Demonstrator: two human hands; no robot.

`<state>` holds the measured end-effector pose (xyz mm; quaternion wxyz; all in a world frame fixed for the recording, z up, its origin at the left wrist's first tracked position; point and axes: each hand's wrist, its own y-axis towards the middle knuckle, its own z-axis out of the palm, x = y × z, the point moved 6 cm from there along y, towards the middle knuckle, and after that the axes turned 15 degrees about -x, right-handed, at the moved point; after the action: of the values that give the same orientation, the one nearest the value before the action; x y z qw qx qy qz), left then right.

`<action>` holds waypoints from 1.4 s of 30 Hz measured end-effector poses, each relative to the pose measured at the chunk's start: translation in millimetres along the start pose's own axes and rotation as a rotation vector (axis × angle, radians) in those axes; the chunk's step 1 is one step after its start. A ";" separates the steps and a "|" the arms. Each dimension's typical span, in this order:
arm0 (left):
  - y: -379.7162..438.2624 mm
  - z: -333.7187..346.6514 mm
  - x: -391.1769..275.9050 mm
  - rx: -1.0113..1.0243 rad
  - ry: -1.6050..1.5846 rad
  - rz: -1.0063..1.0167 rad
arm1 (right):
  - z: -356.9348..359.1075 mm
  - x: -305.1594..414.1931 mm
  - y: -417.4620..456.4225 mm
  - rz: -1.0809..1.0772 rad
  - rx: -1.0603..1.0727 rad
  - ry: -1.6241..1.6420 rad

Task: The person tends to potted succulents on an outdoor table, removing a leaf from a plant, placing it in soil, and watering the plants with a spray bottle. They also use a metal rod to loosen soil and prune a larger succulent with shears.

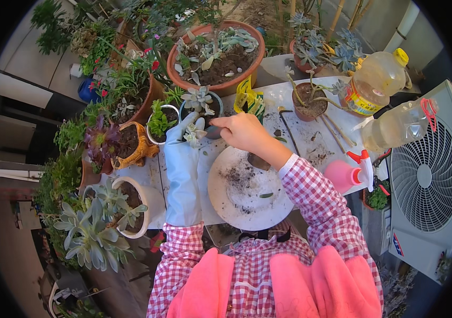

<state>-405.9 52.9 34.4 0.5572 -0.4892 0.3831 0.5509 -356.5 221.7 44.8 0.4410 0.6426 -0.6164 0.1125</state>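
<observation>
My left hand (181, 129), in a light blue rubber glove, reaches over the near left rim of a small blue-grey pot (220, 104). Its fingers touch the succulents there; whether they grip anything is not clear. One pale rosette succulent (196, 98) stands at the back of this pot, and another rosette (195, 132) hangs over the front beside the glove. From the right comes my bare right hand (244, 129), index finger extended into the pot near the soil. The other fingers curl under, and what they may hold is hidden. Below lies a soil-strewn white plate (230, 190).
A white pot of green succulents (173, 113) adjoins my glove. Behind stand a large terracotta pot (261, 47) and a yellow packet (248, 99). Rightward are a potted bare-stemmed succulent (309, 115), plastic bottles (395, 127) and a pink spray bottle (341, 175). A white pot (156, 202) stands left.
</observation>
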 end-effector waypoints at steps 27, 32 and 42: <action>-44.7 -14.1 -22.5 -0.001 0.325 0.626 | -18.0 -6.4 6.4 -0.262 -0.213 -0.340; -46.3 -26.7 -5.6 -0.058 0.128 0.437 | -11.3 -11.8 17.9 -0.161 -0.122 -0.205; -50.2 -43.0 19.4 -0.129 0.376 0.450 | -1.8 -18.5 26.5 -0.092 -0.026 -0.232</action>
<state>-349.5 20.2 12.1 0.3080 -0.5198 0.5424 0.5837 -383.4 239.7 44.4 0.3799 0.6731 -0.6345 0.0090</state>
